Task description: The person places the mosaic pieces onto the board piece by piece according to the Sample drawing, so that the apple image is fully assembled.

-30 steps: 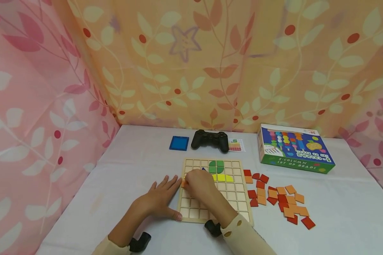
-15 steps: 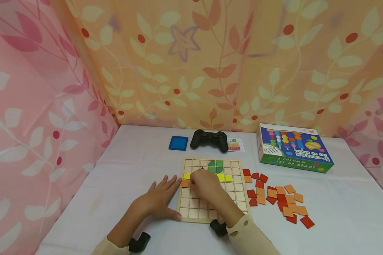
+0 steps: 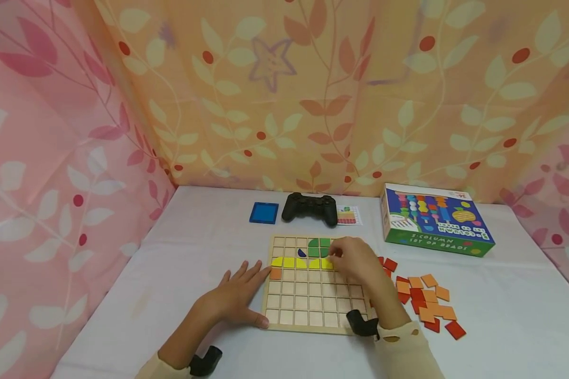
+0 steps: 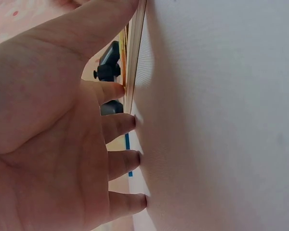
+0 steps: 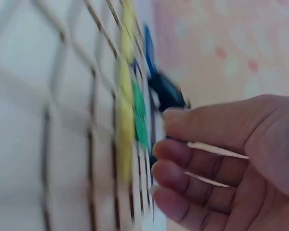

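Observation:
A wooden grid board (image 3: 308, 305) lies on the table. My left hand (image 3: 237, 299) rests beside its left edge, fingers spread, thumb and index finger at the rim; in the left wrist view its fingertips (image 4: 135, 159) touch the white cloth. My right hand (image 3: 357, 260) is over the board's upper right part, fingers loosely bent; in the right wrist view nothing shows between thumb and fingers (image 5: 171, 199). A row of yellow tiles (image 3: 289, 262) crosses the board. Green tiles (image 3: 319, 247) and a dark blue piece (image 3: 302, 253) sit above, and one orange tile (image 3: 275, 273) below the row's left end.
Loose red and orange tiles (image 3: 429, 297) lie scattered right of the board, some partly behind my right arm. Behind the board are a blue square tray (image 3: 264, 212), a black game controller (image 3: 310, 209) and a pattern card (image 3: 350, 215). A toy box (image 3: 436, 220) stands back right.
My right hand has moved right across the board from the left columns, uncovering the orange tile, the yellow row and the dark blue piece. My left hand has stayed at the left edge.

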The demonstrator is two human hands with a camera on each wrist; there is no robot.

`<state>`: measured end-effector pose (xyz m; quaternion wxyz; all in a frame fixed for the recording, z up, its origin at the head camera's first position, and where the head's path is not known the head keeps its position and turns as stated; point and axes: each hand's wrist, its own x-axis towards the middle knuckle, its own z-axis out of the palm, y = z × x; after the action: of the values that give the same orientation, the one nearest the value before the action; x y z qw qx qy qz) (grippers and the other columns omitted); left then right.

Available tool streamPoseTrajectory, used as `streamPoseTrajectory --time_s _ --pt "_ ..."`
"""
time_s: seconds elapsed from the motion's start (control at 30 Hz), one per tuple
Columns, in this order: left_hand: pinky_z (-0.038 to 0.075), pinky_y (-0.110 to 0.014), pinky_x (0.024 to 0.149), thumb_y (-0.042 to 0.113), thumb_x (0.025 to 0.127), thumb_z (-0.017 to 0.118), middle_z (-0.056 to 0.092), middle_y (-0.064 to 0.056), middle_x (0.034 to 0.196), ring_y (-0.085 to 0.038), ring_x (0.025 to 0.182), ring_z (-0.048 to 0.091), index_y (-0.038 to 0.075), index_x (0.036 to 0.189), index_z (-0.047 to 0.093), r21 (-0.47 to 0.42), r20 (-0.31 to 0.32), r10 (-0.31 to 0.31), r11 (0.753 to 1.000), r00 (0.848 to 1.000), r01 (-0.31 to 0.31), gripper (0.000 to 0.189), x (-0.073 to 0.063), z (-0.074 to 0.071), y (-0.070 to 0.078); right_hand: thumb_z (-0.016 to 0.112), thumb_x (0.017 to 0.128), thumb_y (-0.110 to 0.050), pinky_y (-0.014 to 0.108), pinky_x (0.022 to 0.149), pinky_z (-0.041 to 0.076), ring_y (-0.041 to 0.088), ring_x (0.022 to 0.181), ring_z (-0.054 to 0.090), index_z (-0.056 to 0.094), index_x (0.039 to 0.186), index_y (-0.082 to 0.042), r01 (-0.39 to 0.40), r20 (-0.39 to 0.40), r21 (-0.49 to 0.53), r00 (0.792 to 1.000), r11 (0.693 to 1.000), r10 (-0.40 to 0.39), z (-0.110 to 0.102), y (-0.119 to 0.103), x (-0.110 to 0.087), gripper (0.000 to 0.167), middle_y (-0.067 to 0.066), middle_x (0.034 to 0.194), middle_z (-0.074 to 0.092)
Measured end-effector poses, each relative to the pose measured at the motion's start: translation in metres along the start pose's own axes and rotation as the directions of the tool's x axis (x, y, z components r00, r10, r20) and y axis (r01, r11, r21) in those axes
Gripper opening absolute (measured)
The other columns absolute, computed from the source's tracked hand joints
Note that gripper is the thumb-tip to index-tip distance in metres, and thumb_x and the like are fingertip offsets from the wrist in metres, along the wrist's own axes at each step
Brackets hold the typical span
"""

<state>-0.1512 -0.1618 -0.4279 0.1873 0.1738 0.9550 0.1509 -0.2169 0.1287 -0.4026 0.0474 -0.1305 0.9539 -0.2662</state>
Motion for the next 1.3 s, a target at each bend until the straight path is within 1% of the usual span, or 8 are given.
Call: streamPoseTrajectory --time_s 0.07,0.17,0.3,0.37,0.63,0.87,1.1,1.3 --pt "0.012 -0.069 0.113 0.067 0.064 0.084 0.021 -0.008 0.165 -0.037 0.151 0.009 0.021 0.16 0.028 0.003 0.002 -0.003 1.0 1.0 0.003 0.12 0.0 0.0 0.0 0.074 0.087 -0.011 0.041 0.072 0.049 0.023 0.077 0.054 0.075 0.09 -0.008 -0.059 0.024 -0.005 0.998 0.998 0.059 -0.016 0.018 -0.005 0.005 0.003 0.082 0.064" --pt "0.012 -0.068 0.113 0.068 0.063 0.083 0.021 -0.007 0.165 -0.037 0.152 0.009 0.021 0.16 0.026 0.011 0.003 -0.007 1.0 1.0 0.007 0.122 0.001 0.001 -0.001 0.076 0.084 -0.009 0.041 0.068 0.051 0.025 0.078 0.055 0.074 0.092 -0.006 -0.153 0.092 -0.002 0.984 0.988 0.152 -0.034 0.04 -0.013 0.009 0.007 0.087 0.064" --pt "0.012 -0.068 0.113 0.069 0.064 0.082 0.02 -0.007 0.165 -0.037 0.152 0.008 0.021 0.161 0.026 0.02 0.009 -0.008 1.0 1.0 0.008 0.122 0.002 0.0 -0.001 0.075 0.082 -0.006 0.04 0.066 0.052 0.027 0.08 0.056 0.071 0.094 -0.005 -0.233 0.187 0.006 0.955 0.972 0.228 -0.043 0.061 -0.021 0.013 0.01 0.091 0.063" --pt "0.012 -0.069 0.113 0.07 0.064 0.081 0.021 -0.008 0.165 -0.038 0.151 0.009 0.02 0.161 0.026 0.018 0.01 -0.004 1.0 1.0 0.004 0.121 0.001 -0.001 -0.001 0.074 0.081 -0.005 0.039 0.065 0.051 0.027 0.081 0.056 0.069 0.095 -0.006 -0.254 0.207 0.014 0.947 0.967 0.245 -0.043 0.066 -0.021 0.015 0.011 0.092 0.061" --pt "0.011 -0.067 0.114 0.07 0.066 0.081 0.021 -0.007 0.165 -0.037 0.152 0.008 0.02 0.161 0.027 0.005 0.007 0.008 1.0 1.0 -0.008 0.119 -0.001 -0.002 0.0 0.075 0.08 -0.005 0.035 0.059 0.047 0.026 0.074 0.053 0.067 0.091 -0.006 -0.228 0.181 0.013 0.958 0.974 0.222 -0.038 0.071 -0.018 0.014 0.01 0.085 0.058" --pt "0.012 -0.067 0.114 0.069 0.066 0.081 0.021 -0.007 0.165 -0.037 0.151 0.009 0.022 0.16 0.028 0.002 0.003 0.008 1.0 1.0 -0.008 0.118 -0.003 -0.002 0.0 0.078 0.08 -0.006 0.036 0.062 0.048 0.027 0.08 0.054 0.068 0.095 -0.007 -0.248 0.204 0.03 0.95 0.968 0.237 -0.036 0.071 -0.016 0.018 0.011 0.089 0.058" --pt "0.011 -0.067 0.114 0.07 0.066 0.08 0.021 -0.007 0.165 -0.037 0.152 0.008 0.023 0.16 0.027 0.01 0.008 0.012 1.0 1.0 -0.012 0.118 -0.001 0.0 -0.001 0.081 0.08 -0.011 0.036 0.06 0.048 0.024 0.071 0.053 0.068 0.087 -0.004 -0.206 0.17 -0.02 0.964 0.978 0.206 -0.037 0.072 -0.018 0.016 0.008 0.08 0.059" --pt "0.011 -0.068 0.114 0.069 0.066 0.081 0.021 -0.007 0.165 -0.037 0.152 0.008 0.023 0.16 0.028 0.01 0.003 0.01 1.0 1.0 -0.01 0.118 0.0 0.0 -0.001 0.08 0.078 -0.012 0.035 0.06 0.046 0.024 0.072 0.052 0.068 0.088 -0.003 -0.202 0.147 -0.015 0.968 0.979 0.202 -0.039 0.07 -0.019 0.018 0.008 0.077 0.056"
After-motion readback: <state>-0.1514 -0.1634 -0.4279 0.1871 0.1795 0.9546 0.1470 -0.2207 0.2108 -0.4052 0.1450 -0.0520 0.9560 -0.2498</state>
